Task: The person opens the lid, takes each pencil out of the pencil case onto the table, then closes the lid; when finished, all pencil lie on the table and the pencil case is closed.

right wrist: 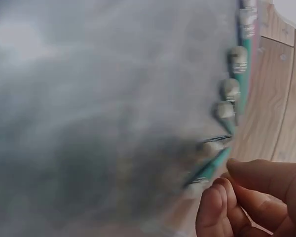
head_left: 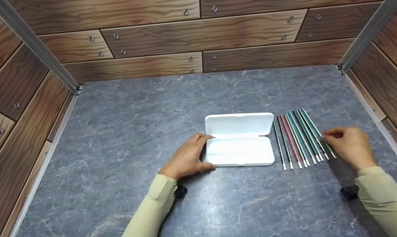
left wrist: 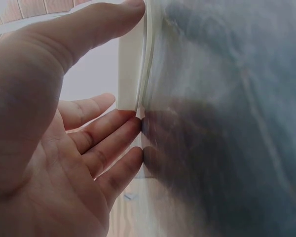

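A white pencil case [head_left: 239, 151] lies on the table with its lid [head_left: 239, 124] raised and its tray bare inside. My left hand [head_left: 188, 158] holds the case's left end, thumb at the front corner and index finger by the hinge; in the left wrist view the other fingers [left wrist: 111, 140] reach along its side. Right of the case, several pencils [head_left: 292, 141] in black, red and green lie in a row, eraser ends toward me. At the row's right edge, my right hand [head_left: 351, 144] pinches the outermost green pencil [right wrist: 212, 167] between thumb and fingertips.
The grey marbled tabletop [head_left: 136, 108] is bounded by wood-patterned walls [head_left: 198, 36] at the back and both sides. Metal posts [head_left: 366, 36] stand at the back corners. A narrow gap separates the case from the leftmost pencil.
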{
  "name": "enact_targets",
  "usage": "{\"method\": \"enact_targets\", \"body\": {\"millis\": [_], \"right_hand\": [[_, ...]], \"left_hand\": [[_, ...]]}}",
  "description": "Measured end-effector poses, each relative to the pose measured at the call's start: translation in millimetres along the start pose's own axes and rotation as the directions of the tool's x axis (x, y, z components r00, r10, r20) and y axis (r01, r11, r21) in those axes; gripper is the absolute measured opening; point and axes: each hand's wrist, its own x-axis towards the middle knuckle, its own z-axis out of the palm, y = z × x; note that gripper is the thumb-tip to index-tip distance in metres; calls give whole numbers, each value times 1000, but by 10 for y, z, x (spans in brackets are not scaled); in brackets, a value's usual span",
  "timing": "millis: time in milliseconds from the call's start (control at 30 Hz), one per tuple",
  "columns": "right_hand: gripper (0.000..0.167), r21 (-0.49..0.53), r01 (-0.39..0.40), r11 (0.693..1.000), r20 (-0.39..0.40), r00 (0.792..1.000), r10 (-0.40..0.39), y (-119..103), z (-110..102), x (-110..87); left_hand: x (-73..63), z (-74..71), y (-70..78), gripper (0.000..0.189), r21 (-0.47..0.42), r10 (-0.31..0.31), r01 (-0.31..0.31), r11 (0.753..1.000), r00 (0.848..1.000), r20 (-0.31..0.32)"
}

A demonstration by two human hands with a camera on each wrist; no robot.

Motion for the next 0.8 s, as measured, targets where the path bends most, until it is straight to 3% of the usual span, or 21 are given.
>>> {"method": "enact_targets", "body": {"millis": [167, 300, 433, 667, 800], "right_hand": [[34, 161, 71, 984, -23, 997, -68, -417, 18, 94], [36, 353, 85, 932, -12, 996, -86, -803, 153, 202], [42, 478, 59, 876, 11, 997, -73, -1102, 333, 281], [38, 384, 109, 917, -44, 994, -100, -1303, 435, 220], [34, 385, 181, 905, -55, 983, -173, -1319, 427, 175]], "left_hand": [[2, -19, 4, 94, 0, -6, 6, 1000, 1000, -1], [3, 8, 15, 94, -4, -1, 1, 1000, 1000, -1], [0, 60, 13, 94, -6, 9, -9, 1000, 1000, -3], [10, 71, 35, 91, 16, 33, -32, 999, 999, -21], [1, 39, 44, 87, 55, 29, -26, 998, 997, -69]]}}
